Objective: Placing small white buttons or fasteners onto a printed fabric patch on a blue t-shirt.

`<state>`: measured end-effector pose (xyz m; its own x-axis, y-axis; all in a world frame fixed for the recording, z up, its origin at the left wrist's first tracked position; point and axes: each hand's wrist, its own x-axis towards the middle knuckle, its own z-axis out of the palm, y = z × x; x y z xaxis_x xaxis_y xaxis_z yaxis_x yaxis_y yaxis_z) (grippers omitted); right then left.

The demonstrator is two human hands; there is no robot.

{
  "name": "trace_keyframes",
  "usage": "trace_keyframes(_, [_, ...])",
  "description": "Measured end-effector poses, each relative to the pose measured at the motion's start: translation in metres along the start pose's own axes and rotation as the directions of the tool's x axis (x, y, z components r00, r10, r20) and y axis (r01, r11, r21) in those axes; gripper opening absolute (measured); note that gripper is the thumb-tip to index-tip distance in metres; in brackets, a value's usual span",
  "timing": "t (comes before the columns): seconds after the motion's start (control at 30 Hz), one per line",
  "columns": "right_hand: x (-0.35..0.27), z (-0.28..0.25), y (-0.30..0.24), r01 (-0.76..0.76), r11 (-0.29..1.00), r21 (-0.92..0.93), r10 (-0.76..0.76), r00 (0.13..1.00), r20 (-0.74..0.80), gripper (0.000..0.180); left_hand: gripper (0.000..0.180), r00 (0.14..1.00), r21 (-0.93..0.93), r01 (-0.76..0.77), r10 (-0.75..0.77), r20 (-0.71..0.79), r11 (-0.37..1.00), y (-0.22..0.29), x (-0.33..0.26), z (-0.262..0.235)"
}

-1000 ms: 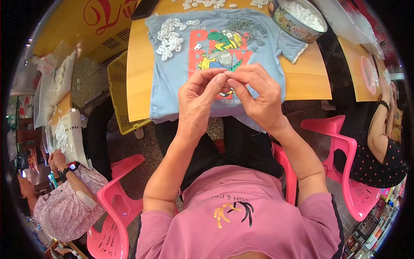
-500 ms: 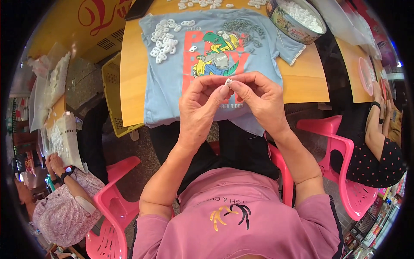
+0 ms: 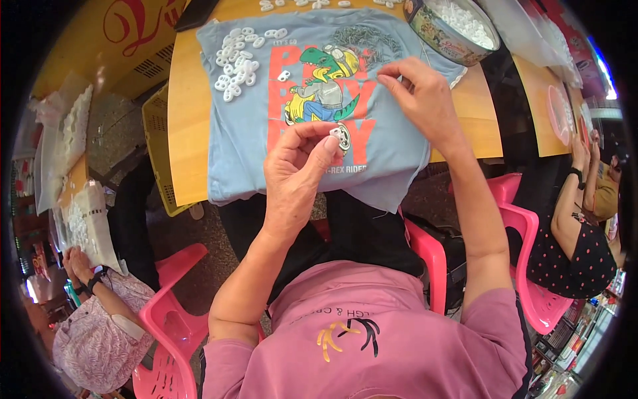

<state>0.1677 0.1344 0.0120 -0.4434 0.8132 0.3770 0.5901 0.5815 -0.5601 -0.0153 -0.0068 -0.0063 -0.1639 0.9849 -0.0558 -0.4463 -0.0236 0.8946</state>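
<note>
Between the thumb and index finger of my left hand [image 3: 292, 173] is a small white plastic piece with holes [image 3: 340, 137], held above the lower part of a light blue T-shirt [image 3: 239, 146]. My right hand [image 3: 425, 103] is over the shirt's right side, thumb and index fingertips drawn close together; whatever may be between them is too small to see. Just beyond those fingertips lies a pile of thin, dark, metal-looking bits [image 3: 365, 43]. At the shirt's far left sits a heap of white oval pieces with holes [image 3: 236, 66], and a single white piece [image 3: 284, 76] rests on the dinosaur print.
A round tin [image 3: 458, 36] full of white pieces stands at the far right of the wooden table [image 3: 186, 120]. More white pieces [image 3: 316, 3] lie along the far edge. A yellow crate [image 3: 158, 133] is at left. Other people sit on pink chairs [image 3: 169, 306] on both sides.
My right hand has left the white piece and moved away, up and right, to the dark pile. My left hand keeps the piece, slightly lower and turned so its holes show.
</note>
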Motion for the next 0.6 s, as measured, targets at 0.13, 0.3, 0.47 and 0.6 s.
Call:
trace_keyframes(0.13, [0.011, 0.002, 0.002, 0.142, 0.974, -0.175, -0.131, 0.989, 0.071, 0.014, 0.017, 1.0, 0.001, 0.016, -0.016, -0.006, 1.0, 0.0, 0.0, -0.001])
trace_keyframes(0.3, [0.019, 0.008, -0.003, 0.262, 0.939, -0.225, -0.242, 0.964, 0.113, 0.013, 0.017, 1.0, -0.008, 0.03, -0.03, -0.006, 1.0, 0.001, 0.0, -0.001])
trace_keyframes(0.47, [0.021, 0.006, -0.003, 0.268, 0.926, -0.265, -0.233, 0.96, 0.156, 0.012, 0.016, 0.999, -0.009, 0.046, -0.046, 0.006, 0.999, 0.001, 0.001, -0.002])
trace_keyframes(0.6, [0.021, -0.014, 0.002, 0.188, 0.958, -0.215, -0.167, 0.98, 0.108, 0.011, 0.017, 0.998, -0.005, 0.055, -0.055, 0.01, 0.998, 0.002, 0.001, -0.004])
